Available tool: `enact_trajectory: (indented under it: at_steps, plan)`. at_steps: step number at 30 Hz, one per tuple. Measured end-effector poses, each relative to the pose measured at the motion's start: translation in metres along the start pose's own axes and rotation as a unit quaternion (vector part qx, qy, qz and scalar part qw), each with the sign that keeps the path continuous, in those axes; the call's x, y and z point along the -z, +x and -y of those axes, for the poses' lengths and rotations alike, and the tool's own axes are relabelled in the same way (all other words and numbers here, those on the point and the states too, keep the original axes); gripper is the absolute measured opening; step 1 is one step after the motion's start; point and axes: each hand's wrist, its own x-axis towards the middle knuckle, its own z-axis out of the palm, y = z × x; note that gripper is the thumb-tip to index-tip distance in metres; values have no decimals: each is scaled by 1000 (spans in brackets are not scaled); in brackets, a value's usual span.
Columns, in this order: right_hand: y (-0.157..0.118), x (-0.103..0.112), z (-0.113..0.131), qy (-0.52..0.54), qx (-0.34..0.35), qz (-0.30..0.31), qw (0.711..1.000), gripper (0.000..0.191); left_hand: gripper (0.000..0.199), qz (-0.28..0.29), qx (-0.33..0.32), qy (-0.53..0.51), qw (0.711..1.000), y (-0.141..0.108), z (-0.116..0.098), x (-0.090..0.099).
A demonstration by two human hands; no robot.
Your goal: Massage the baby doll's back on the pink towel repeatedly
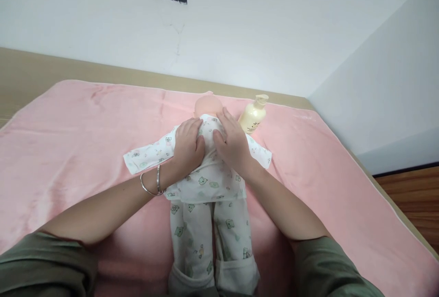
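A baby doll lies lengthwise in front of me, its smooth bald head pointing away. It wears a white printed top and matching trousers, with both sleeves spread out to the sides. No face shows on the visible part of the head. My left hand rests flat on the left side of the doll's upper body, fingers extended. On the opposite side, my right hand lies flat near the shoulder, its fingertips close to the head. Just beyond the right hand stands a cream pump bottle, touching or near the doll's sleeve.
A pink blanket with some wrinkles lies under the doll and bottle, over a pale wooden surface. A white wall rises behind it. Brown wood panelling shows at the right, below the surface's edge.
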Motion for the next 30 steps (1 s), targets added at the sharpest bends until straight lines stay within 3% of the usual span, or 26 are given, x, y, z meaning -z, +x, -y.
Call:
enact_trajectory:
  at_steps: [2,6,11,15,18,22,25,26,28,30]
  plan:
    - [0,0,0,-14,11,-9,1000,55,47,3,2,-3,1000,0,-1,0]
    - [-1,-4,-1,-18,47,46,998,48,48,12,2,-9,1000,1,-1,1]
    - [1,-5,-4,-17,36,4,999,53,49,33,-1,-12,999,2,-2,1]
    - [-5,-8,0,-69,75,80,992,51,49,32,31,-22,999,6,-1,1]
    - [-11,13,12,-107,88,138,981,50,50,46,78,-53,994,12,-3,4]
    - [-9,71,21,-48,88,213,972,46,46,48,150,-145,977,30,-25,13]
    - [5,105,5,3,3,95,995,45,40,53,228,-338,912,56,-55,14]
    - [11,110,-4,1,-28,32,999,48,40,63,257,-420,868,67,-65,13]
    - [21,112,-26,-16,-66,-67,995,53,50,88,287,-501,812,91,-82,10]
    - [30,105,-45,-27,-61,-90,994,60,60,125,348,-597,712,115,-94,6]
